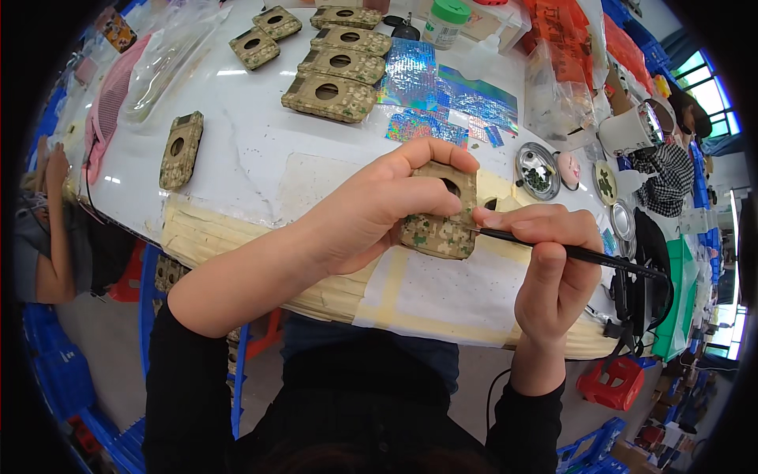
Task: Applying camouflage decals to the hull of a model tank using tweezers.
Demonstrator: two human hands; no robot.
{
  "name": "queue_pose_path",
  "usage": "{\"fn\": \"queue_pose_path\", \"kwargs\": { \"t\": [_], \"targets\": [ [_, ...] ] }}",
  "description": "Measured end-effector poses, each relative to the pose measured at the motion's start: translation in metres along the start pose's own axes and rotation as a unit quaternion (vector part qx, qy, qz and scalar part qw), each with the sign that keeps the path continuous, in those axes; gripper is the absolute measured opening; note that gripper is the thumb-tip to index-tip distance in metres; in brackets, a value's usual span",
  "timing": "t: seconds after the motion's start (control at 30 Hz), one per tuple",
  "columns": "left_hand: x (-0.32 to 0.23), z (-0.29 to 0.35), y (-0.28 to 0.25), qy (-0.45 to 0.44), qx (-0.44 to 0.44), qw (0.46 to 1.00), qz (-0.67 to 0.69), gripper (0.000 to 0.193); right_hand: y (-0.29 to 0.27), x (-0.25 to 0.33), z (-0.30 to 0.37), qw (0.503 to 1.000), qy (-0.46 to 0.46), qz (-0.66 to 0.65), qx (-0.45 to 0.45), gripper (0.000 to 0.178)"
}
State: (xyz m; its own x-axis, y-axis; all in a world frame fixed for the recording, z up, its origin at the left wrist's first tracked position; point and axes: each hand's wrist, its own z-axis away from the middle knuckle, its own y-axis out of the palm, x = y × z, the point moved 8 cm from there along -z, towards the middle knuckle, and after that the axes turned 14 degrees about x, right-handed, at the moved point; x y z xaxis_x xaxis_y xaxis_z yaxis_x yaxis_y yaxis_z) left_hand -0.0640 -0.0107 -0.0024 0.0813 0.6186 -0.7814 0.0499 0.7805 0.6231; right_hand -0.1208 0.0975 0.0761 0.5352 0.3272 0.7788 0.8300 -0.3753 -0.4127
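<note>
My left hand (371, 209) grips a camouflage-patterned rectangular case (440, 229) with a round hole, holding it just above the white table (253, 150). My right hand (553, 261) pinches a thin black tool (576, 254) like a pen, its tip touching the case's right edge. Both hands meet over a taped white paper sheet (450, 296) at the table's near edge.
Several more camouflage cases (328, 95) lie in a row at the back, one (181, 148) apart on the left. Holographic foil sheets (442, 99), a white bottle with a green cap (444, 22), small metal dishes (537, 170) and plastic bags sit beyond. Another person sits at far left (47, 229).
</note>
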Motion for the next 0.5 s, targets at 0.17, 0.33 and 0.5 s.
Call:
{"fn": "queue_pose_path", "kwargs": {
  "t": [0.17,0.33,0.5],
  "targets": [
    [-0.0013,0.0006,0.0020,0.002,0.006,1.000,-0.005,0.046,0.0010,0.0020,-0.0014,1.000,-0.003,0.017,0.012,0.029],
    [-0.0013,0.0007,0.0017,0.004,0.001,1.000,-0.004,0.047,-0.0010,-0.0010,0.0028,0.998,-0.043,-0.043,-0.014,0.018],
    [-0.0012,0.0011,0.0017,0.004,0.002,1.000,0.003,0.047,-0.0003,0.0009,0.0021,0.998,-0.054,-0.036,-0.018,0.018]
  ]
}}
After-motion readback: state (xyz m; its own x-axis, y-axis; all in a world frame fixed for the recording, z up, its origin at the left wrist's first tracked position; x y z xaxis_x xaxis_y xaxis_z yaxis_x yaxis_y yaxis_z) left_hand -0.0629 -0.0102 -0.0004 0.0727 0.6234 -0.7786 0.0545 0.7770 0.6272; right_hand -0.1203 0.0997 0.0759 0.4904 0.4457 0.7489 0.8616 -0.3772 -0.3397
